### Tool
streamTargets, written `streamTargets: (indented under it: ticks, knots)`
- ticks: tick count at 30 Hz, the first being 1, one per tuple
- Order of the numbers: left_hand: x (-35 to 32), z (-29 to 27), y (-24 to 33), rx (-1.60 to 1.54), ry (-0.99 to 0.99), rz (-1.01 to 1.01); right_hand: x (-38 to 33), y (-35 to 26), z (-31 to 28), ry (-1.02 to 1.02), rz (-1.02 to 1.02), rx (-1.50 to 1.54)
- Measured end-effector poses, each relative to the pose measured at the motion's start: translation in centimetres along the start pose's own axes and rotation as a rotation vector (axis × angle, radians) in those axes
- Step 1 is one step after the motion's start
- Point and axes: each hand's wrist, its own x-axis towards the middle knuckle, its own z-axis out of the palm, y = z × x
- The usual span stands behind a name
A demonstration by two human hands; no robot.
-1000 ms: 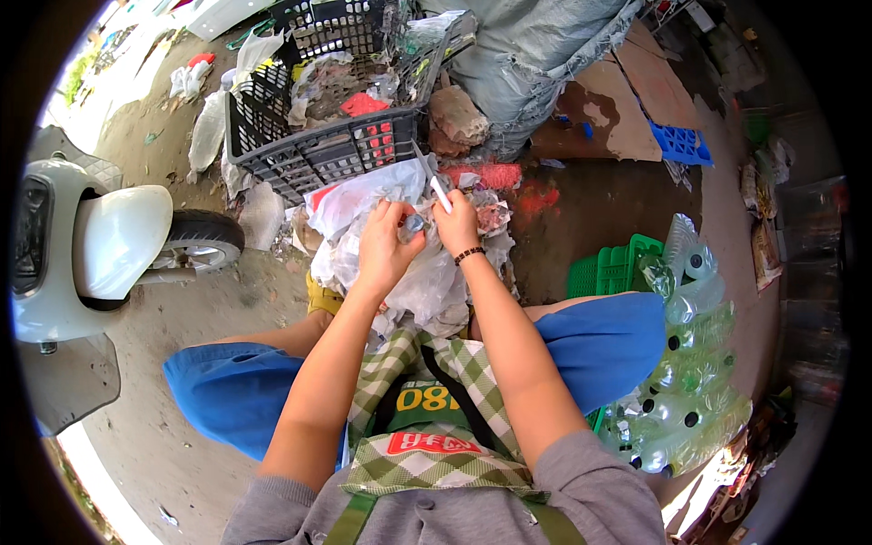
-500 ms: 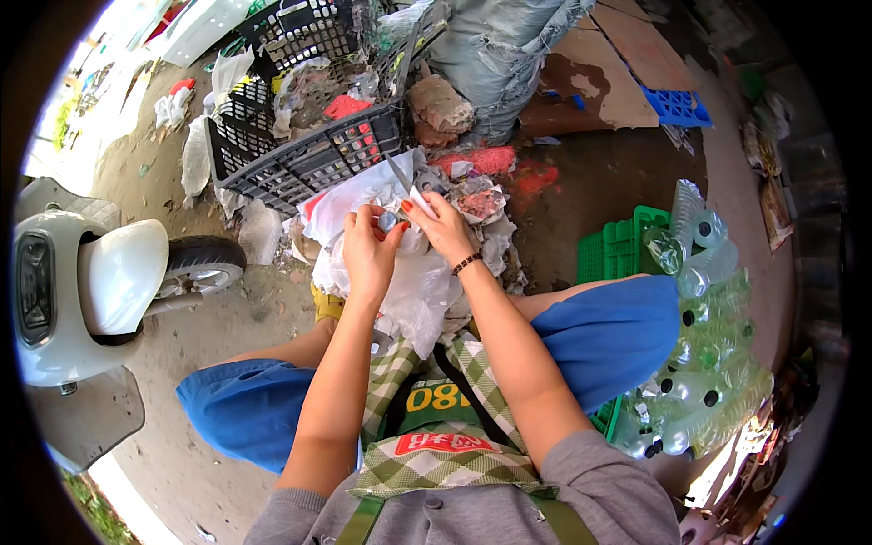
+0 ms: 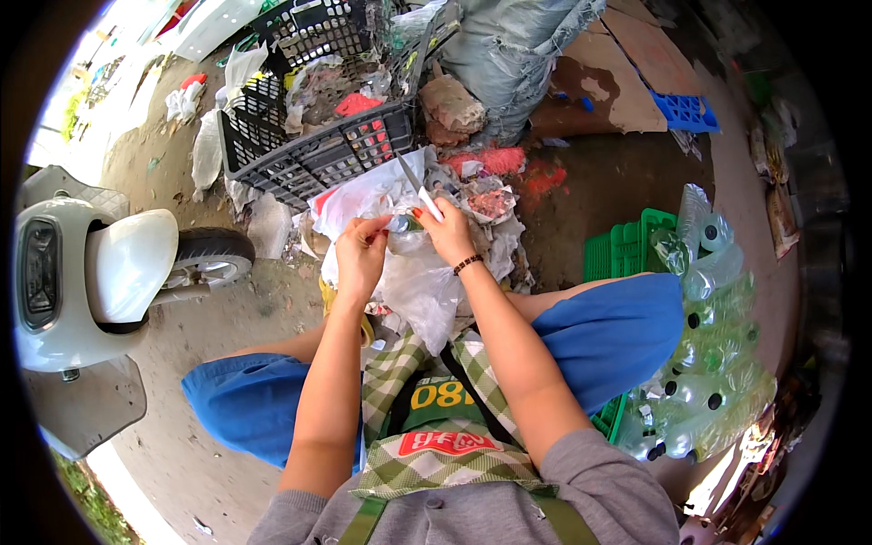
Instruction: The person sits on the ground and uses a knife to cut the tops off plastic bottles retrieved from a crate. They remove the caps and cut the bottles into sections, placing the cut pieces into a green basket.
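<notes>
My right hand [image 3: 448, 238] is closed around the white handle of a knife [image 3: 422, 191], its blade pointing up and away to the left. Just left of its fingers is a small round bluish-grey thing [image 3: 400, 222]; what it belongs to is hard to make out. My left hand [image 3: 361, 257] is beside it, thumb and fingers pinched together, and whatever they may hold is too small to tell. Beneath both hands lies a heap of crumpled clear and white plastic bags [image 3: 422, 295], spread over mixed scraps.
A black plastic crate [image 3: 322, 159] with rubbish stands beyond the heap, beside bricks [image 3: 451, 104] and a large grey sack [image 3: 509, 64]. At right are a green crate [image 3: 627, 247] and several clear plastic bottles [image 3: 718, 341]. A white scooter [image 3: 100, 263] stands at left.
My left hand has moved slightly left and lower from the small round thing, its fingers now drawn together. My right hand keeps hold of the knife. The whole view has shifted a little.
</notes>
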Motion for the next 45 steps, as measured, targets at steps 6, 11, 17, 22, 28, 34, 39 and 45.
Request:
streamTargets:
  ticks: [6,11,17,22,28,34,39,45]
  knots:
    - [-0.6,2.6,-5.4,-0.861,0.154,-0.675,-0.5,0.0,0.7,0.007,-0.077,-0.094]
    - [-1.8,3.1,-8.1,-0.457,0.262,-0.608,0.4,1.2,0.4,0.046,-0.094,-0.185]
    - [-1.6,0.1,2.6,-0.046,0.131,-0.022,0.3,0.2,0.5,-0.211,-0.02,0.224]
    - [-1.0,0.6,4.1,-0.09,0.202,-0.139,1.9,0.2,0.3,-0.331,0.088,0.127]
    - [-1.2,1.1,3.0,0.093,0.095,-0.06,3.1,3.4,2.3,-0.273,-0.018,-0.175]
    - [-4.6,1.8,3.4,0.02,-0.007,-0.032,2.8,11.4,-0.2,-0.222,0.185,-0.593]
    - [-2.6,0.8,2.6,-0.005,0.005,-0.094,2.2,11.5,-0.8,-0.153,0.28,-0.616]
    - [1.6,-0.3,-0.8,-0.218,0.004,-0.095,0.1,0.9,2.6,0.251,0.12,-0.011]
